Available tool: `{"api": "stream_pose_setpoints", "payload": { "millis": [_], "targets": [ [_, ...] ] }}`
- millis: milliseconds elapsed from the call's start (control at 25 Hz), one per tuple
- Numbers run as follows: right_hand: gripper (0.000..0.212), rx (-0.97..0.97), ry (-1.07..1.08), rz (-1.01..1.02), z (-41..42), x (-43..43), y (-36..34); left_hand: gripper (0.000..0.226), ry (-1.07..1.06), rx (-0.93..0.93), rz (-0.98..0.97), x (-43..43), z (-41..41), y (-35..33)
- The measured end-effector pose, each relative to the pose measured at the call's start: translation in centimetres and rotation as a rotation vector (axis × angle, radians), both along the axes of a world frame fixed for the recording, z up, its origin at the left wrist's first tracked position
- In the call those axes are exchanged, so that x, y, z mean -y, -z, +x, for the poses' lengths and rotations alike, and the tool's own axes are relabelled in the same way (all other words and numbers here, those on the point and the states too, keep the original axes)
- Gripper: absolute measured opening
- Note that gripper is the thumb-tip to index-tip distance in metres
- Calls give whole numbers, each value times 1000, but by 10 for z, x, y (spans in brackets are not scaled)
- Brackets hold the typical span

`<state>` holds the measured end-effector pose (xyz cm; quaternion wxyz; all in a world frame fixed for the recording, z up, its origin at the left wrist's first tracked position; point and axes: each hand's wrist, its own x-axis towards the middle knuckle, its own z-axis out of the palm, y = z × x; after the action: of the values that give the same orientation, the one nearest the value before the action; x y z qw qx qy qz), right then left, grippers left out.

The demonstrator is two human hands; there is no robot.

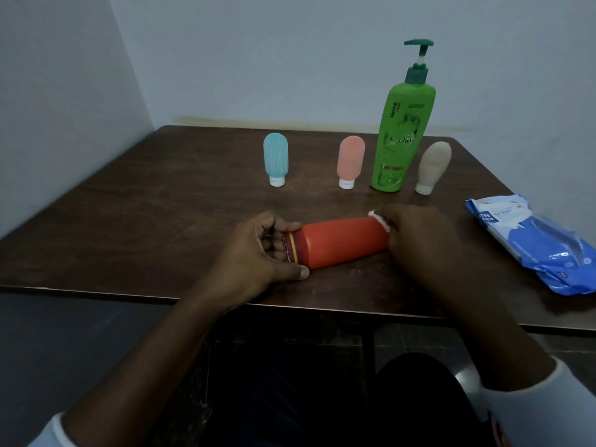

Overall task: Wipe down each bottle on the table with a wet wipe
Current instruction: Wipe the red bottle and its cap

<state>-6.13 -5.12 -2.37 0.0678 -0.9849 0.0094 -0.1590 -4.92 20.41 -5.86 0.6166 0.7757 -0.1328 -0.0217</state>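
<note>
A red bottle point(342, 241) lies on its side near the front of the brown table point(161, 204). My left hand point(258, 253) grips its capped end, fingers and thumb around the gold-banded cap. My right hand point(419, 240) presses a white wet wipe point(379, 219) against the bottle's other end; only a small corner of the wipe shows. Behind stand a blue tube bottle point(275, 158), a pink tube bottle point(350, 161), a tall green pump bottle point(401, 137) and a beige tube bottle point(433, 166), all upright on their bases or caps.
A blue and white pack of wet wipes point(535, 243) lies at the table's right edge. Pale walls close in behind and to the left. My legs are below the table's front edge.
</note>
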Motion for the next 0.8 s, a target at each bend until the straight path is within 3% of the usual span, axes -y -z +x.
{"api": "stream_pose_setpoints", "payload": {
  "millis": [120, 360, 560, 800],
  "targets": [
    [32, -10, -1, -54, 2, -19, 1, 63, -10, 17, 7, 2, -1, 0],
    [45, 2, -350, -50, -7, -92, 3, 63, -26, 35, 30, -1, -3, -1],
    [31, 4, -83, 0, 1, -24, 4, 64, -38, 42, 18, -1, -2, 2],
    [40, 50, -65, 107, -11, 16, 9, 64, -46, -34, -34, -1, -4, -4]
  ]
}}
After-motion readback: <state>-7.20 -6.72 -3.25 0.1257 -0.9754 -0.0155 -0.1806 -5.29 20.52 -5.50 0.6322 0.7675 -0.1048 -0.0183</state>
